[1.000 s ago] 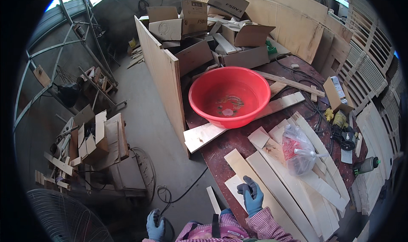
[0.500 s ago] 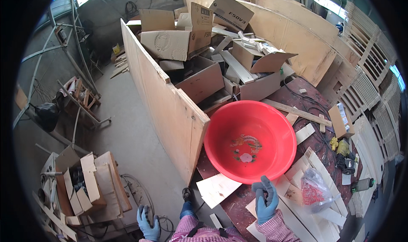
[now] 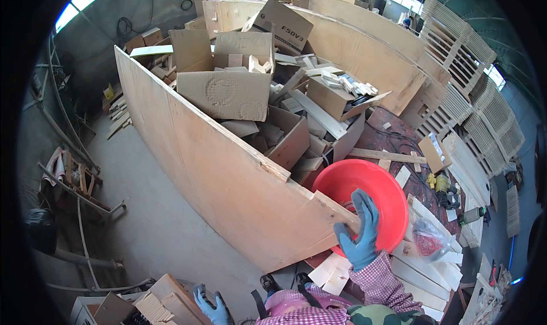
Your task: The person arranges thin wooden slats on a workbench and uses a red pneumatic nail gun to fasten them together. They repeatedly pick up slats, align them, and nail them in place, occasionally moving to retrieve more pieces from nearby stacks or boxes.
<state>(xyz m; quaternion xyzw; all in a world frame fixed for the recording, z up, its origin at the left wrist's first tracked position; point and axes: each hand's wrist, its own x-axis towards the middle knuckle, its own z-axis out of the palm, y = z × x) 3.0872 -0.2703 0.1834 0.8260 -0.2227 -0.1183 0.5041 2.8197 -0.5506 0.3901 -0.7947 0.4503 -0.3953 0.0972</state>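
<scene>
My right hand (image 3: 360,236), in a grey-blue glove, is raised with thumb and fingers apart and nothing in it. It overlaps the near end of a tall plywood panel (image 3: 228,177) and the rim of a red plastic basin (image 3: 393,202); whether it touches either cannot be made out. The basin stands on a dark red surface, partly hidden by the hand and panel. At the lower edge, my left hand (image 3: 212,305), gloved alike, has its fingers spread. It is low, close to a cardboard box (image 3: 174,299), and empty.
Behind the panel are piled cardboard boxes (image 3: 222,94) with wood offcuts. To the right lie boards (image 3: 421,273), a clear plastic bag (image 3: 427,236), a green bottle (image 3: 472,215) and a yellow-and-black tool (image 3: 447,193). A metal frame (image 3: 85,194) stands at left on the grey floor (image 3: 148,171).
My view has shifted, so the basin sits lower and further right, and the panel fills more of the picture. My right hand has risen and opened wider beside the panel's end.
</scene>
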